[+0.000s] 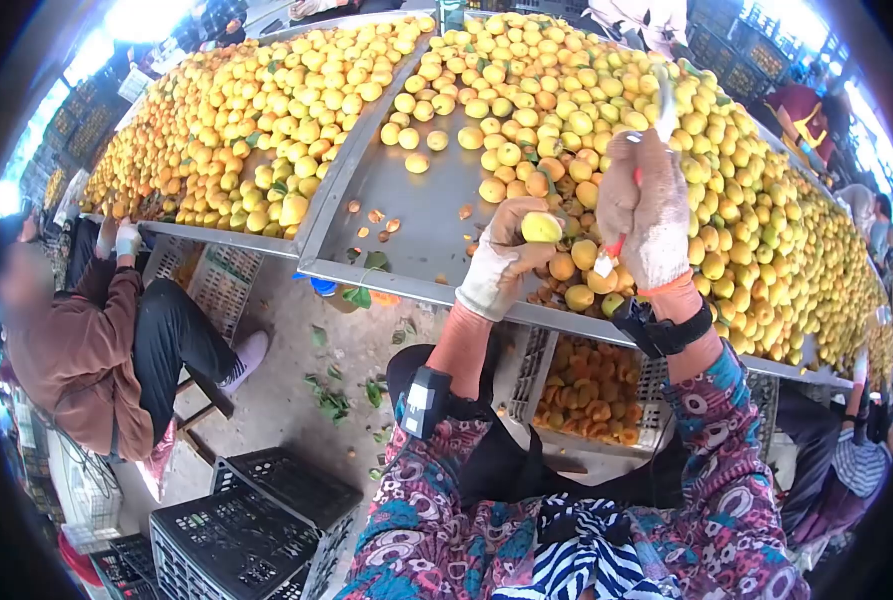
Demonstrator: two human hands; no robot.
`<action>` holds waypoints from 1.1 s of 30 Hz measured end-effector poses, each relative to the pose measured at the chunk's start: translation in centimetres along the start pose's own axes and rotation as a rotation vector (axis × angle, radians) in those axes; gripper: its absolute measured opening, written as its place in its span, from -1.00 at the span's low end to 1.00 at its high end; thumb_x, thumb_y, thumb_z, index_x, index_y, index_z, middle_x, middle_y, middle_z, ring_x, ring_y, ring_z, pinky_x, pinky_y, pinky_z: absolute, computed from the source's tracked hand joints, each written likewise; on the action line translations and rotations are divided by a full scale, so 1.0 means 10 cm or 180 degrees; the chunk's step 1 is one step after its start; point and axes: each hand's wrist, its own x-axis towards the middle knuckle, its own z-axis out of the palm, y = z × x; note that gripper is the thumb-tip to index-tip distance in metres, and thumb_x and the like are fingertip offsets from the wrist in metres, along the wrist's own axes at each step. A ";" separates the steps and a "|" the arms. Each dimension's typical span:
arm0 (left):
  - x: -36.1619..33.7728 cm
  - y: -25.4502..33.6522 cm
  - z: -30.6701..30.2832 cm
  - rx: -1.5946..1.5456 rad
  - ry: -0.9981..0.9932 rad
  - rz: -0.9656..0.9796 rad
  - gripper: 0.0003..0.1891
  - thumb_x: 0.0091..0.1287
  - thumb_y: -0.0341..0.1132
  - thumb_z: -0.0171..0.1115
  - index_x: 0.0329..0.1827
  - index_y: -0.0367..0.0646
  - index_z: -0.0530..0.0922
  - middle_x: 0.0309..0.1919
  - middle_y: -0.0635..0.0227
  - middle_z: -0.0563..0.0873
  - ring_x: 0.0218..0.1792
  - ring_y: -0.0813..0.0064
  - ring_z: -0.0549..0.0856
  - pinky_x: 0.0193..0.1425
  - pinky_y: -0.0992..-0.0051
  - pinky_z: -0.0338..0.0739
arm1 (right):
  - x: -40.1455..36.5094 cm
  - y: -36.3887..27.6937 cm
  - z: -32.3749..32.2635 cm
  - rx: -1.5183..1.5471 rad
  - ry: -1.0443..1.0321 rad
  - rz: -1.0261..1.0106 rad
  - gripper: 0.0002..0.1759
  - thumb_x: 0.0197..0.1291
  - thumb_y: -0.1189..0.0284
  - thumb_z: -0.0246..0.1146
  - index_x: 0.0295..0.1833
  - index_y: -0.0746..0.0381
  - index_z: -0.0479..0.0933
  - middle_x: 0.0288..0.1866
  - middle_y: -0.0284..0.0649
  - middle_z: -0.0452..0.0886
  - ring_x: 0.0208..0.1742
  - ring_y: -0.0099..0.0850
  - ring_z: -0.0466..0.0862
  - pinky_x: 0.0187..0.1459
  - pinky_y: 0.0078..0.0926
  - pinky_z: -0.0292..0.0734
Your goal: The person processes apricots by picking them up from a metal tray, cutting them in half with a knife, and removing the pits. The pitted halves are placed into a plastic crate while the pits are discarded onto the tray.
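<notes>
Over the front edge of the metal table (416,210), my left hand (504,258) in a pale, stained glove holds a yellow-green apricot (540,228) between its fingers. To its right is my right hand (646,205), also gloved, closed around a knife (664,100) whose blade points up and away. A red and white piece shows at the lower side of that hand; what it belongs to is unclear. Heaped apricots (756,240) lie behind and around both hands. The hands are apart from each other.
A metal divider (366,140) separates a second apricot heap (236,130) at left. Halved apricots fill a crate (588,390) under the table. Black crates (236,540) stand lower left. A seated person (86,340) in brown works at left; others are at right.
</notes>
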 end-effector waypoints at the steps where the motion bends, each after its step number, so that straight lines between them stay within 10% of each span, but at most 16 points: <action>1: 0.00 0.02 -0.02 0.0028 0.0115 0.0069 -0.53 0.12 -0.55 0.23 0.14 -0.12 0.42 -0.05 0.33 0.60 -0.24 0.63 0.56 -0.18 0.63 0.46 | -0.01 0.06 -0.01 -0.0207 -0.0069 0.0113 -0.71 0.42 0.15 0.10 -0.14 0.17 0.45 -0.67 -0.50 0.29 -0.78 -0.66 0.23 -0.75 -0.66 0.08; 11: -0.04 0.21 -0.10 -0.0275 0.0234 0.0155 -0.52 0.05 -0.65 0.32 0.06 -0.11 0.47 -0.08 0.42 0.59 -0.03 0.54 0.63 0.05 0.54 0.54 | -0.34 0.22 -0.35 -0.3571 -0.0899 0.0375 -0.78 0.37 0.37 0.13 -0.12 0.34 0.44 -0.59 -0.28 0.38 -0.55 -0.58 0.33 -0.51 -0.51 0.27; 22: -0.05 0.30 0.00 0.0379 0.0303 0.0225 -0.44 0.16 -0.43 0.28 0.28 -0.11 0.42 -0.07 0.44 0.62 -0.28 0.74 0.52 -0.37 0.72 0.36 | -0.36 0.23 -0.32 -0.4236 -0.1255 -0.0093 -0.74 0.33 0.41 0.15 -0.03 0.40 0.42 -0.41 0.09 0.57 -0.40 -0.05 0.61 -0.35 -0.33 0.46; 25: -0.03 0.19 -0.08 0.0529 0.0450 -0.0026 -0.45 0.16 -0.48 0.32 0.27 -0.18 0.43 0.00 0.38 0.61 -0.09 0.63 0.58 0.04 0.58 0.51 | -0.34 0.19 -0.37 -0.4387 -0.1234 -0.0030 -0.72 0.32 0.39 0.16 -0.03 0.40 0.43 -0.40 0.09 0.59 -0.37 0.00 0.62 -0.34 -0.31 0.48; 33: 0.03 0.10 -0.13 0.0683 -0.0132 0.0243 -0.53 0.16 -0.42 0.31 0.18 -0.17 0.50 -0.06 0.44 0.66 -0.20 0.70 0.58 -0.15 0.69 0.48 | -0.36 0.13 -0.39 -0.4538 -0.1450 -0.0304 -0.74 0.31 0.35 0.17 -0.06 0.33 0.45 -0.44 0.08 0.59 -0.34 0.04 0.65 -0.38 -0.17 0.50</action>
